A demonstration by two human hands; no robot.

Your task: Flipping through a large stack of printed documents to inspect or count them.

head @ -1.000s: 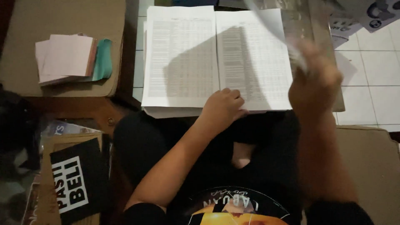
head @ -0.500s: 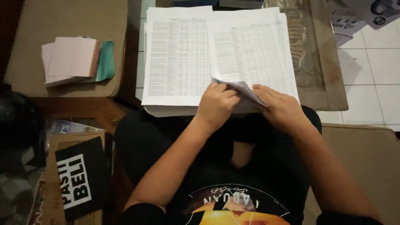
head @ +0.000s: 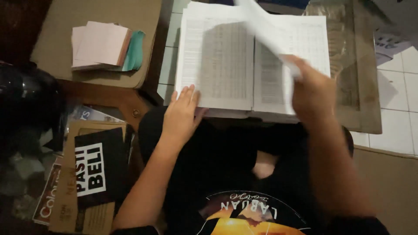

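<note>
We see the open ledger [head: 226, 65] of ruled tables lying on the floor just past the crossed legs. The right hand [head: 311, 89] pinches one loose page [head: 265, 26], lifted and blurred above the right half. The left hand [head: 180, 115] lies flat, fingers spread, on the ledger's lower left corner. A stack of pink and teal papers [head: 104, 45] rests on cardboard [head: 56, 26], well left.

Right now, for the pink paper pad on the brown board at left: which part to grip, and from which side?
Take the pink paper pad by its near long edge, thumb on top and fingers under, coming from the person's side. It lies flat on the brown board, so a top pinch would probably lift only some sheets. The far-right edge overlaps a teal pad, so avoid that side.
</note>
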